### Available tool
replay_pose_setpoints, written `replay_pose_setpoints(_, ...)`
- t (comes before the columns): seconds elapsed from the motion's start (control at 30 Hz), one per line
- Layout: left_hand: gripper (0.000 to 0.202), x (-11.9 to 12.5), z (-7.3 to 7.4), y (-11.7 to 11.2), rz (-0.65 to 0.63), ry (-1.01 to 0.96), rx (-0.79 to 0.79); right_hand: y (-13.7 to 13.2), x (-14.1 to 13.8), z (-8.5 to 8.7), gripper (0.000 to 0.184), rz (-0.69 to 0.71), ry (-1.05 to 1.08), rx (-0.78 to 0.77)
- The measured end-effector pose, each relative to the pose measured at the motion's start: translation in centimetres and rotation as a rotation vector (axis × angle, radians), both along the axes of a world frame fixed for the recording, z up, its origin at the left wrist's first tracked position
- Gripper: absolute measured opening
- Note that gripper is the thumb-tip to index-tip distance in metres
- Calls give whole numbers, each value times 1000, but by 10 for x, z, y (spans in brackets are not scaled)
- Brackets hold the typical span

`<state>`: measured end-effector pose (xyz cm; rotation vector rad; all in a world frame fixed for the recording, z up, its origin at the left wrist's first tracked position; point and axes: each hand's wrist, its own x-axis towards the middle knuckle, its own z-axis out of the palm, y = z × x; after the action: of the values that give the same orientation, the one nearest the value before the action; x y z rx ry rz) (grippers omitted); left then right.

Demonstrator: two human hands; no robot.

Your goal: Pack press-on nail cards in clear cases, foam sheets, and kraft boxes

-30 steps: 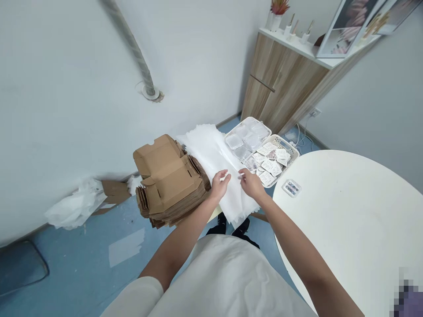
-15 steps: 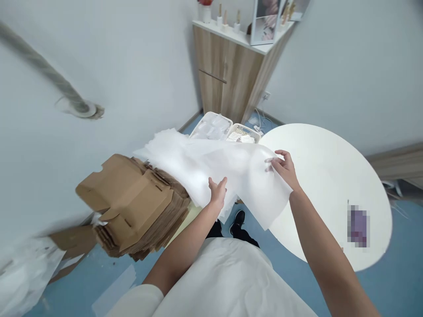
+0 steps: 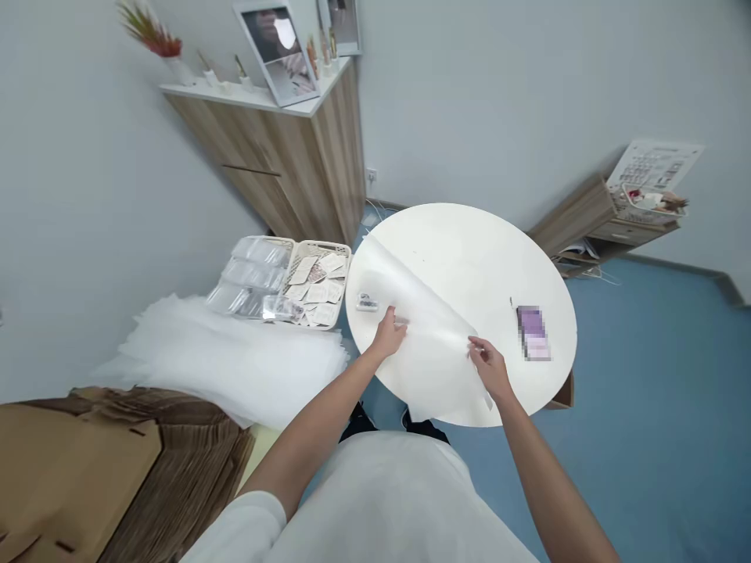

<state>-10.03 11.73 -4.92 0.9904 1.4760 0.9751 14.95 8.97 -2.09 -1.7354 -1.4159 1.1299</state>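
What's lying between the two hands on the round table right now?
Only the thin white sheet, which the left hand and right hand both touch; nothing rests on that stretch of it. The head view shows this.

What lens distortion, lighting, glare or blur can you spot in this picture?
Head view: the wide lens tilts and bends the cabinet and walls; light is soft and even, with barely any shadow on the table; glare whitens part of the framed picture; a pixelated patch hides something purple; the left hand, right hand and sheet look sharp.
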Motion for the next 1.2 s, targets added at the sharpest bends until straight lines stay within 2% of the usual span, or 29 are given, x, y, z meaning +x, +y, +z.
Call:
replay_pose_setpoints(0.1, 61, 34, -16, 19, -125, 141, 23, -6, 38, -23, 43, -14, -28, -79)
replay_pose_setpoints(0.27, 62, 70, -38, 34, -171, 313, -35, 1, 73, -53, 41, 103, -201, -159)
replay_pose_setpoints(0.4, 61, 80, -50, 37, -84, 457, -104, 13, 79, -67, 40, 257, -398, -173)
replay_pose_setpoints(0.5, 60, 82, -54, 40, -38, 469, -103, 18, 77, -75, 38, 326, -530, -117)
replay_pose_setpoints(0.63, 58, 86, -52, 45, 5, 465, -42, 20, 73, -79, 33, 334, -648, 28)
replay_pose_setpoints(0.73, 55, 89, -44, 37, 20, 626, 68, 18, 69, -72, 36, 289, -753, 141)
replay_pose_setpoints(0.8, 51, 89, -38, 23, -119, 743, 141, 14, 65, -67, 41, 345, -771, 220)
replay_pose_setpoints(0.9, 48, 85, -32, -4, -560, 762, 213, 10, 58, -64, 45, 523, -781, 254)
replay_pose_setpoints(0.93, 50, 83, -32, -11, -639, 778, 212, 9, 55, -66, 45, 557, -798, 240)
replay_pose_setpoints(1.03, 57, 79, -36, -18, -738, 827, 217, 14, 52, -72, 45, 569, -848, 184)
replay_pose_setpoints(1.2, 58, 80, -45, 3, -722, 792, 250, 32, 52, -74, 45, 545, -872, 137)
